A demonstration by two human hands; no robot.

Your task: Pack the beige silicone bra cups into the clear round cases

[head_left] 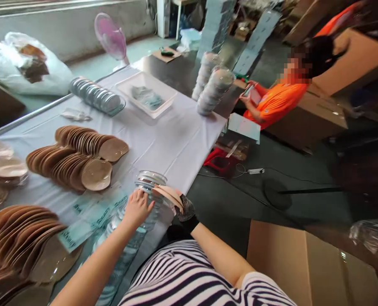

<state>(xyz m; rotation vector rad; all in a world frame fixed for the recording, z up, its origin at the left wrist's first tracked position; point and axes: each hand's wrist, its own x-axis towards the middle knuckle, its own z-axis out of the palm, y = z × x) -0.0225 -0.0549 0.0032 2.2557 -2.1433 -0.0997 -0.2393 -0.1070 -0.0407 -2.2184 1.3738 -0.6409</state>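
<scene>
Far to the left of the fingers, brown discs (pixel 20 242) lie fanned in overlapping rows on the white table (pixel 176 140). More rows of brown discs (pixel 77 157) lie further up on the same cloth. Between those rows and the hands lie some flat printed packets (pixel 93 216), just beside the left wrist.

The left hand (pixel 137 208) rests on the side of the clear stack (pixel 134 229), which is a long column of transparent round lids or cases. The stack lies tilted along the table edge; its long axis runs from the lower left, near the person's body, up to the right, and its top end (pixel 150 176) is just above the fingertips. The left fingers are curled and press against the stack wall, holding it steady from the left side.

The right hand (pixel 184 210) wears a dark mesh glove and is on the right side of the same stack, touching it. It grips a few thin brown discs (pixel 168 195), held flat and close to the upper end of the stack. So the stack is between both hands, and the right hand is nearer to its open top.

Well beyond the fingers stand a white tray (pixel 146 97), a lying row of clear lids (pixel 96 95), and upright lid columns (pixel 212 87). To the far right another person in orange (pixel 275 102) sits apart.
</scene>
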